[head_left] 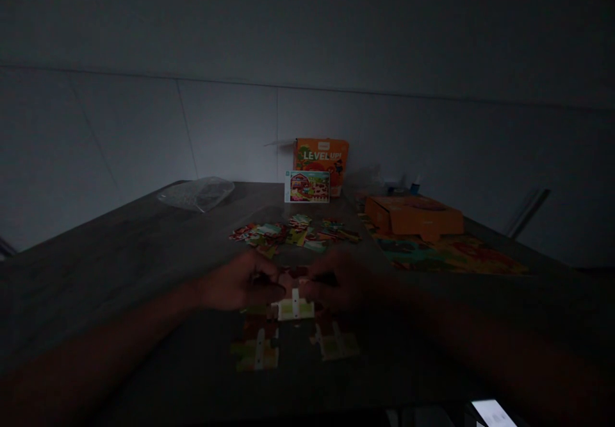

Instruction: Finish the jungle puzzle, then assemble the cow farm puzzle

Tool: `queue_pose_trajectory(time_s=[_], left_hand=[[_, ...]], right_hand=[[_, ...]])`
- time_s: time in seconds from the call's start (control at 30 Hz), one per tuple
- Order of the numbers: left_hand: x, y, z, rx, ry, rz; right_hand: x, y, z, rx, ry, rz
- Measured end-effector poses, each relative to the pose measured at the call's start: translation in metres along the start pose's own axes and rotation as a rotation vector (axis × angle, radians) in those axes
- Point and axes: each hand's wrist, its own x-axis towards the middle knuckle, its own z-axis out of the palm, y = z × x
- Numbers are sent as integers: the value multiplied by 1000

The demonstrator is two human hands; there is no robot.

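Note:
Both hands meet over the middle of the dim table. My left hand (245, 284) and my right hand (336, 281) pinch a jigsaw puzzle piece (296, 305) from either side; it shows a white fence post on pale green. Closer to me lie two more fence pieces, a left puzzle piece (259, 345) and a right puzzle piece (337, 340), with a gap between them. Darker pieces beside the hands are hard to make out. Just beyond my fingers spreads a loose pile of puzzle pieces (300, 233).
A picture card (307, 187) of a farm leans against an upright orange box (321, 151). To the right, an orange carton (413, 215) rests by a colourful sheet (446, 254). A clear plastic bag (199, 193) lies back left. A lit screen (492, 412) shows at bottom right.

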Motion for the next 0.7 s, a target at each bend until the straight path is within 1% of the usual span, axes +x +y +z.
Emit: queue_pose_trajectory(time_s=[0.1, 0.2, 0.3, 0.5, 0.63, 0.7], left_hand=[[-3, 5, 1, -1, -109, 112], [-4, 6, 3, 50, -151, 191], [-3, 6, 3, 88, -132, 244], [-1, 7, 3, 67, -23, 223], [-1, 8, 4, 44, -31, 212], [0, 8, 4, 52, -33, 206]], right_hand=[[-2, -11, -1, 75, -141, -48], [-3, -17, 0, 87, -219, -55], [-3, -17, -1, 118, -250, -31], [-3, -9, -1, 147, -282, -54], [-3, -7, -1, 49, -302, -66], [-3, -9, -2, -14, -288, -80]])
